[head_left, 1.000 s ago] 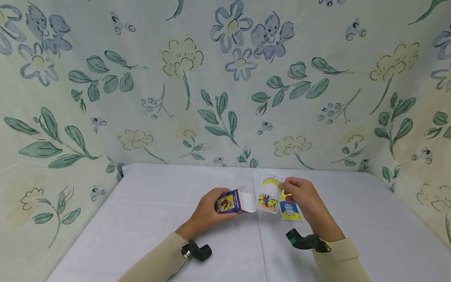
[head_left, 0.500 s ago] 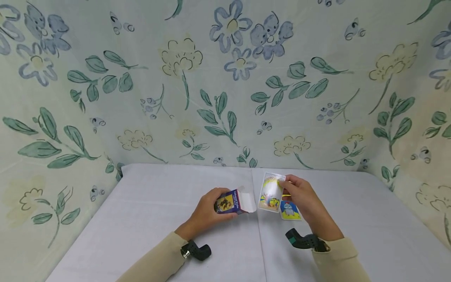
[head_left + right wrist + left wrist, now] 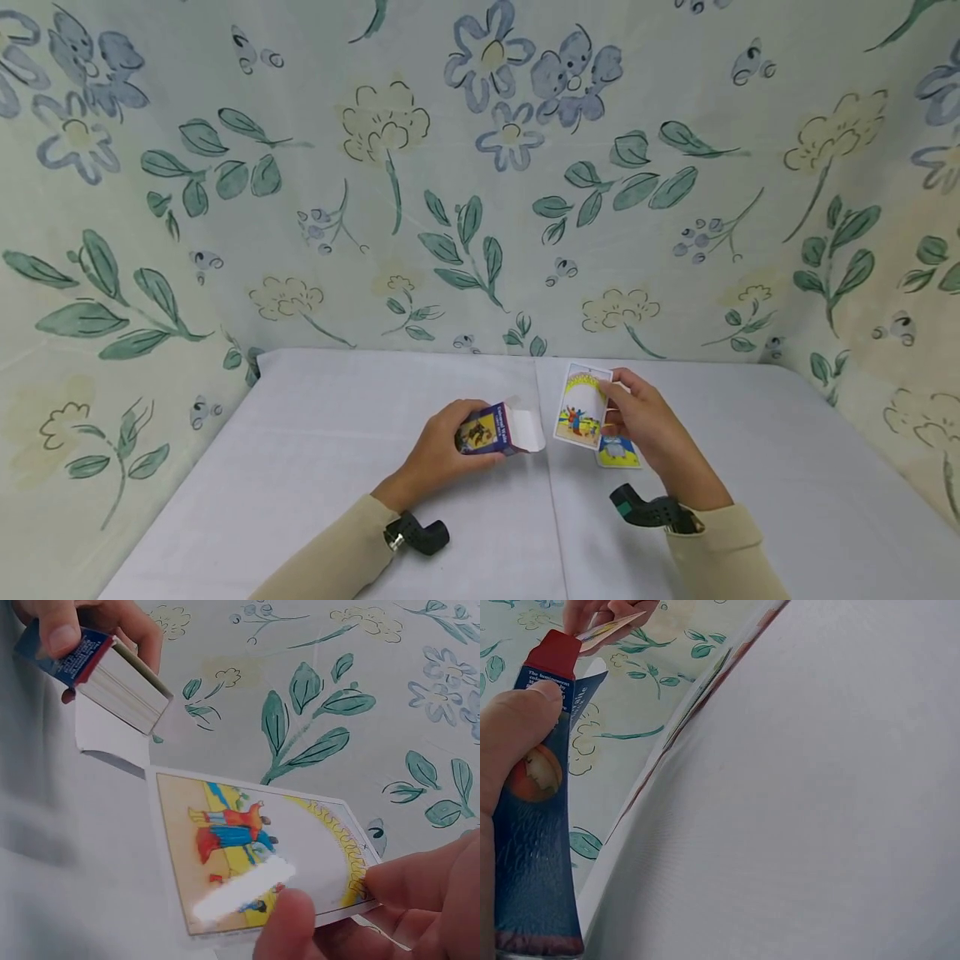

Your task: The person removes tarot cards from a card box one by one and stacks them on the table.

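My left hand grips a dark blue tarot card box with its white end flap open toward the right. In the right wrist view the edges of a stack of cards show at the box's mouth. My right hand pinches a tarot card by its upper right edge, thumb on the picture side. A yellow arc of cups and dancing figures are printed on it. Below that hand, a second tarot card in blue and yellow lies on the table, partly covered by the hand and the held card.
A white cloth covers the table, with a crease running front to back near the middle. Floral fabric hangs behind and at both sides. Each wrist carries a black camera mount.
The right hand has lifted the pinched card slightly up and to the right, covering more of the card on the table. The left hand and box stay put.
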Demonstrator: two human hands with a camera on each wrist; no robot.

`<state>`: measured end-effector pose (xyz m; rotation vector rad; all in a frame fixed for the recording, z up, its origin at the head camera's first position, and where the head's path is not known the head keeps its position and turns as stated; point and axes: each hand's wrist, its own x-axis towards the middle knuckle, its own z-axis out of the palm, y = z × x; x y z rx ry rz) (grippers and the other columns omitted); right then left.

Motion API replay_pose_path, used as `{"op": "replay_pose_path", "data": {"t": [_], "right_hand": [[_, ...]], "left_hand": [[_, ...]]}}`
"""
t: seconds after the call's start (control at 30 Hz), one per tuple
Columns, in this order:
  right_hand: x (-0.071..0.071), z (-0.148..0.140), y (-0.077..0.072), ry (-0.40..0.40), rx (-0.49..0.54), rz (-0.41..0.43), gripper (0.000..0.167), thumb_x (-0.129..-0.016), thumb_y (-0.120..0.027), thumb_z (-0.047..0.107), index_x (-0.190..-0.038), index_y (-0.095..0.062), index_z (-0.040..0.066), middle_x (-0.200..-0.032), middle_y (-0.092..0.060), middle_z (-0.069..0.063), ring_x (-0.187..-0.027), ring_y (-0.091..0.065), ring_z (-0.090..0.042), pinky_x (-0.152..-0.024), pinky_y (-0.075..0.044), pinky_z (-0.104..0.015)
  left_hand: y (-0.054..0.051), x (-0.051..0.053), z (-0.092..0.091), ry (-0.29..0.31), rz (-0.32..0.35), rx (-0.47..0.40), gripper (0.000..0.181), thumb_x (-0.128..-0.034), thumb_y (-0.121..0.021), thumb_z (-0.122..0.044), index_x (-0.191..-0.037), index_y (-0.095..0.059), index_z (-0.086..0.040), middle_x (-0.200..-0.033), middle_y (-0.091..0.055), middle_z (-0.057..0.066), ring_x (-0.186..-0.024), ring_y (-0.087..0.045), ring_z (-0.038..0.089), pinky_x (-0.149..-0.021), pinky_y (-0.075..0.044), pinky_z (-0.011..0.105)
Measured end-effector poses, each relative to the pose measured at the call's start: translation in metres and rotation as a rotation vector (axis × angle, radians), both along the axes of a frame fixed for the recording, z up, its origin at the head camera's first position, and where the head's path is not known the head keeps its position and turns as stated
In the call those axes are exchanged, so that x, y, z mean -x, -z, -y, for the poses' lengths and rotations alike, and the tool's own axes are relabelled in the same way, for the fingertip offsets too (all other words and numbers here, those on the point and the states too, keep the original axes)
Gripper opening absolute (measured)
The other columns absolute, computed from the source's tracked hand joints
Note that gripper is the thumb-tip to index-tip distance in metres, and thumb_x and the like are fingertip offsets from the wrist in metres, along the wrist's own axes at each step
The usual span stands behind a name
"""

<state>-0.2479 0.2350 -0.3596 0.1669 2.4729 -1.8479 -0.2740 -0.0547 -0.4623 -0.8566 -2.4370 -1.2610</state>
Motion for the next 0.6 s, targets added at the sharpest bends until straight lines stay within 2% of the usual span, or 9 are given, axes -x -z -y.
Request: {"op": "replay_pose_path", "data": {"t": [0.2,0.37,0.6], "right_hand": [[0.0,0.0002,0.0015,-0.021,-0.025,0.024,0.029,-0.103,-0.044,0.028,-0.121,-0.045,0.005,-0.109,-0.059,-0.02,-0.075,-0.059,-0.029,-0.072,-0.055,-0.033],[0.0021,0.0006,0.0047,-0.001,-0.077,0.053,0.033,-0.098,-0.055,0.022,-0.123,-0.046,0.003,-0.11,-0.06,-0.021,-0.075,-0.06,-0.028,-0.072,-0.055,-0.032],[0.0046,-0.005,0.0086,-0.016,-0.085,0.066,0.045,-0.09,-0.066,0.02,-0.126,-0.048,-0.001,-0.114,-0.061,-0.021,-0.08,-0.063,-0.027,-0.077,-0.055,-0.033]], "left_hand": [[-0.0004,-0.0006,0.0004,0.0,0.011,-0.01,0.069,-0.0733,-0.076,-0.057,-0.13,-0.051,-0.027,-0.121,-0.057,-0.009,-0.101,-0.051,0.006,-0.086,-0.048,0.028],[0.0004,-0.0005,0.0004,-0.005,0.012,-0.01,0.069,-0.0729,-0.077,-0.057,-0.13,-0.051,-0.028,-0.12,-0.057,-0.011,-0.101,-0.051,0.006,-0.085,-0.048,0.028],[0.0003,0.0006,0.0,-0.001,0.005,-0.008,0.069,-0.0731,-0.077,-0.056,-0.13,-0.051,-0.027,-0.12,-0.057,-0.011,-0.1,-0.051,0.006,-0.085,-0.048,0.027]]}}
